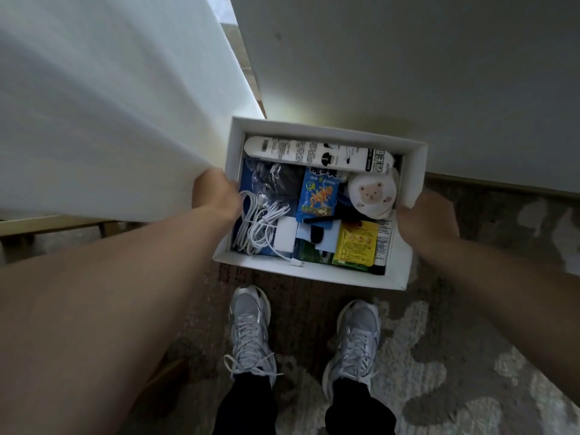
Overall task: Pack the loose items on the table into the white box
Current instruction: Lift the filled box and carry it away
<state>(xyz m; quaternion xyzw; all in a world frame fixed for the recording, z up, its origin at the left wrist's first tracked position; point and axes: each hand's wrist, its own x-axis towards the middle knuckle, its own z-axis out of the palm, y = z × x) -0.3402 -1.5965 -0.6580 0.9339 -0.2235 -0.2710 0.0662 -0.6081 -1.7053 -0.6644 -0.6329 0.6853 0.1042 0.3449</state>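
Note:
The white box (326, 128) is held in the air above the floor, in front of my feet. My left hand (216, 191) grips its left wall and my right hand (423, 215) grips its right wall. Inside lie a coiled white cable (260, 224), a long white tube with black print (317, 152), a blue snack packet (318, 196), a round white pouch with a bear face (372, 194), a yellow sachet (356, 243) and a dark bag (276, 180). The fingers of both hands are hidden behind the box walls.
A white table top (94, 105) fills the left side, its edge touching my left hand. A pale wall or cabinet face (408, 73) rises behind the box. Below are my two grey sneakers (251, 324) on a patterned grey rug (455, 372).

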